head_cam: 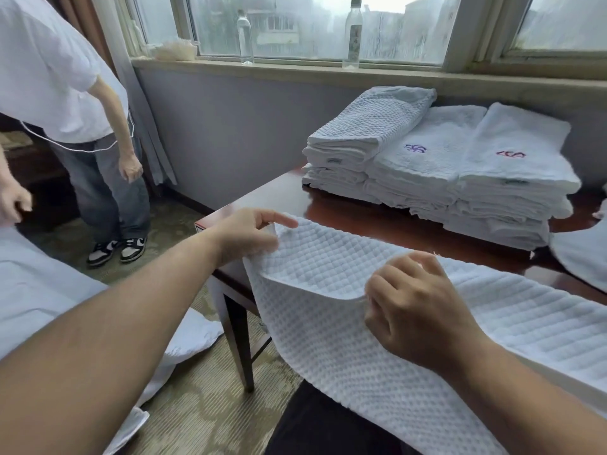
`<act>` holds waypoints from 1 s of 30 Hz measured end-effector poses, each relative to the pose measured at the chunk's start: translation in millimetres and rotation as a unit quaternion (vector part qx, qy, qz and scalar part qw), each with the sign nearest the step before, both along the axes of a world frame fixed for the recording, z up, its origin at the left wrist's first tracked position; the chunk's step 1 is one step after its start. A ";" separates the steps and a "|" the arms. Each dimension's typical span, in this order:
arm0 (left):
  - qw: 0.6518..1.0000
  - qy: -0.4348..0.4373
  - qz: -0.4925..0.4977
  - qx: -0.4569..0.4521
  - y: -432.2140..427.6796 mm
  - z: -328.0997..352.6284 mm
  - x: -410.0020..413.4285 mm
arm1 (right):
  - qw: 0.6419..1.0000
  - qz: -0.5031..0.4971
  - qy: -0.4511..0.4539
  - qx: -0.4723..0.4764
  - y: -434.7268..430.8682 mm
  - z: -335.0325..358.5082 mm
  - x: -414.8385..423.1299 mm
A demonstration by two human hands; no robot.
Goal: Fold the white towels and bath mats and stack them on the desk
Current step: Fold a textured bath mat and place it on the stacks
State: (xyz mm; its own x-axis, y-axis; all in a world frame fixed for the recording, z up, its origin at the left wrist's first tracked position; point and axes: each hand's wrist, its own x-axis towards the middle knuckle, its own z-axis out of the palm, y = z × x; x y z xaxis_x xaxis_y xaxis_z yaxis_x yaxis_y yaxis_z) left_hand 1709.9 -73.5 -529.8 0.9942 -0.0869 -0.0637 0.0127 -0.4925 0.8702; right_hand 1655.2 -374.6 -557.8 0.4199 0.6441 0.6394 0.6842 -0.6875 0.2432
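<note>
Head view: mid-fold! Left hand (249, 238) pinches the bath mat (328, 343) by the near-left corner of the desk (377, 218), right hand (417, 307) grips its turned-over edge; next, I'd say, carry that fold across evenly.

A wide window (328, 24) runs along the top, and grey daylight comes in through it. 2 clear bottles stand well apart on the window sill (295, 68): a small bottle (245, 37) and a tall bottle (352, 34). Below is a grey wall (230, 126). The floor has a greenish carpet (197, 421) with pale swirls. A shiny red-brown worktop (377, 221) stands by the wall on dark legs (241, 349). A grey curtain (138, 103) hangs at the left.
</note>
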 end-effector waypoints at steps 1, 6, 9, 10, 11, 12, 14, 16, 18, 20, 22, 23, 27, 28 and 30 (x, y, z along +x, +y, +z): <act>0.996 -0.030 0.000 0.086 -0.4 3.1 -1.2 | 1.000 -0.004 0.003 -0.022 0.2 1.5 -1.1; 0.898 0.004 0.037 0.438 -6.0 17.8 -0.9 | 0.988 -0.056 0.109 -0.092 6.6 18.2 -4.6; 0.850 -0.037 0.133 0.509 -27.7 16.5 -7.0 | 0.964 -0.146 0.220 0.007 8.0 33.9 -2.8; 0.863 -0.101 0.128 0.479 -40.0 12.9 -10.9 | 0.955 -0.200 0.220 0.019 2.7 38.3 -1.1; 0.884 -0.159 0.104 0.427 -53.9 8.0 -15.6 | 0.940 -0.259 0.222 0.010 -6.1 41.9 1.9; 0.903 -0.183 0.072 0.382 -68.5 3.1 -19.9 | 0.917 -0.309 0.252 -0.010 -16.1 42.9 6.3; 0.925 -0.125 0.022 0.357 -93.9 -10.3 -20.8 | 0.851 -0.362 0.376 -0.055 -34.3 39.5 13.6; 0.921 -0.040 -0.001 0.387 -109.4 -27.1 -16.9 | 0.809 -0.347 0.472 -0.060 -49.6 28.9 19.7; 0.913 -0.033 -0.002 0.406 -110.8 -36.6 -7.8 | 0.811 -0.312 0.493 -0.050 -57.5 19.4 22.5; 0.910 -0.049 -0.014 0.411 -104.9 -38.9 6.2 | 0.834 -0.286 0.471 -0.017 -63.1 14.8 24.5; 0.906 -0.056 -0.031 0.418 -97.9 -37.7 22.2 | 0.848 -0.269 0.455 0.009 -65.4 12.1 29.4; 0.904 -0.059 -0.036 0.422 -94.8 -36.5 31.3 | 0.853 -0.264 0.450 0.010 -64.3 10.5 34.5; 0.900 -0.074 -0.043 0.427 -85.7 -35.4 68.6 | 0.871 -0.255 0.418 0.029 -55.4 3.7 57.4; 0.901 -0.084 -0.039 0.423 -84.3 -35.4 77.0 | 0.884 -0.235 0.398 0.068 -53.6 3.5 61.2; 0.910 -0.124 -0.018 0.394 -83.4 -34.6 89.9 | 0.915 -0.168 0.330 0.164 -52.4 3.1 65.7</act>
